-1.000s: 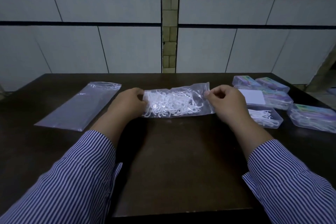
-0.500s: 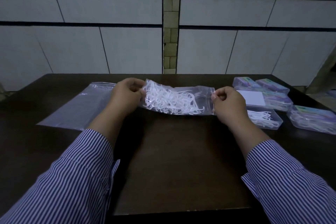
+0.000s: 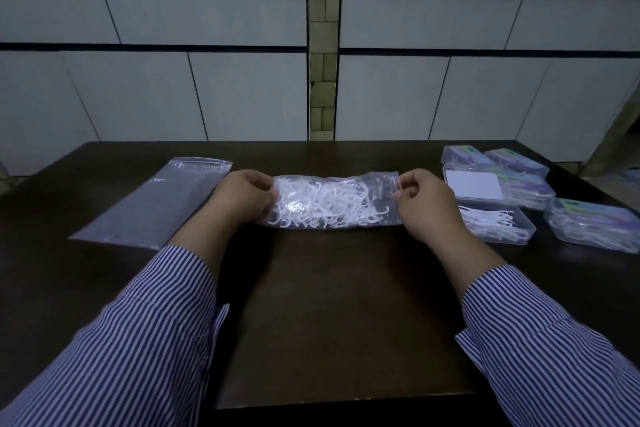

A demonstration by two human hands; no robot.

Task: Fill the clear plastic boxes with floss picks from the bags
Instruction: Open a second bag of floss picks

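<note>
Your striped sleeves (image 3: 138,340) enter over the near edge of the table (image 3: 329,305), one at each near corner. Between them the dark tabletop lies bare from the near edge up to the bag, and this is the widest open room in view.

At mid-table, your left hand (image 3: 242,198) grips the left end of the bag (image 3: 332,201), fingers curled round the plastic. Your right hand (image 3: 426,204) pinches the right end, thumb and fingertips closed on the strip at the top right corner. The bag's long axis runs left to right, parallel to the near edge. The picks (image 3: 325,204) inside form a loose white tangle and point in no single direction.

Just right of your right hand, an open box (image 3: 498,222) sits on the table with a layer of picks lying roughly left to right along its length. Its lid (image 3: 474,184) lies behind it, with a white card showing. Near the right edge stands a closed box (image 3: 595,225), filled. Three more closed boxes (image 3: 512,163) cluster toward the far right corner, close together.

Toward the left edge, an empty flat bag (image 3: 152,201) lies well apart from your left hand, its long axis angled from near left to far right, zip end away from you. The strip along the far edge between the flat bag and the boxes is bare.
</note>
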